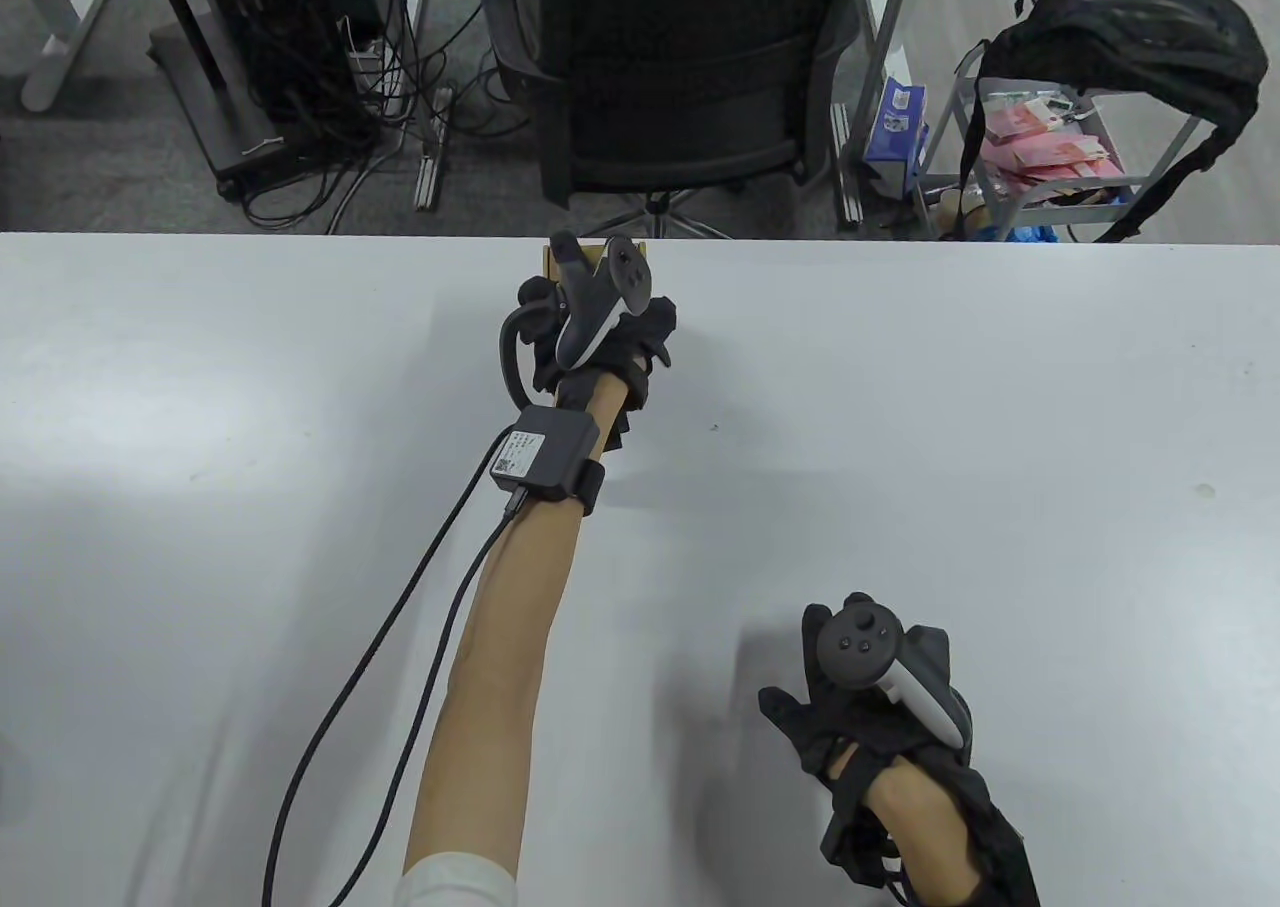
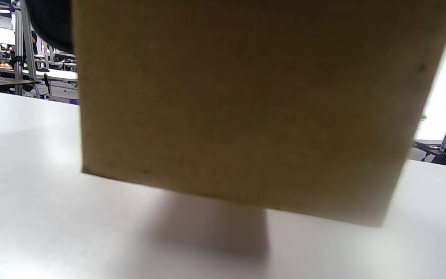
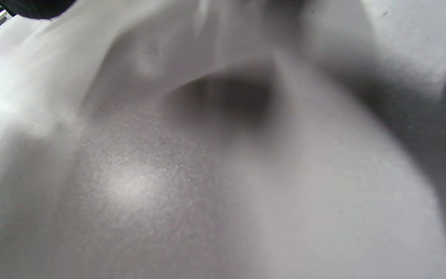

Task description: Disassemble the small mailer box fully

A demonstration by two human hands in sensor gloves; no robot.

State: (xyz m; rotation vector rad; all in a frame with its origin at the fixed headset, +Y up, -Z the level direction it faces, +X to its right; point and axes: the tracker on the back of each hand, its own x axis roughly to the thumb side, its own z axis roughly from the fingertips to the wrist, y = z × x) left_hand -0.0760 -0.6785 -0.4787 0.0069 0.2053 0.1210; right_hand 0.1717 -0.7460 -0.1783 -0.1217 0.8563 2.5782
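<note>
table: big plain white top (image 1: pixel 250 427), matte, takes up most of the table view, soft shadows and a bright patch on the left

floor: grey carpet-ish stuff (image 1: pixel 90 167) behind the far edge

chair: black mesh office chair (image 1: pixel 680 67) pushed up right behind the table, star base showing

cables: proper tangle of black leads (image 1: pixel 340 77) round a grey desk leg and stand on the left

cart: metal wire rack (image 1: pixel 1040 147) on the right with pink packets and a blue box in it

bag: black backpack (image 1: pixel 1130 37) slung over the top of that rack

further back: left wrist view catches more desks and metal frames (image 2: pixel 18 50), well lit
</note>
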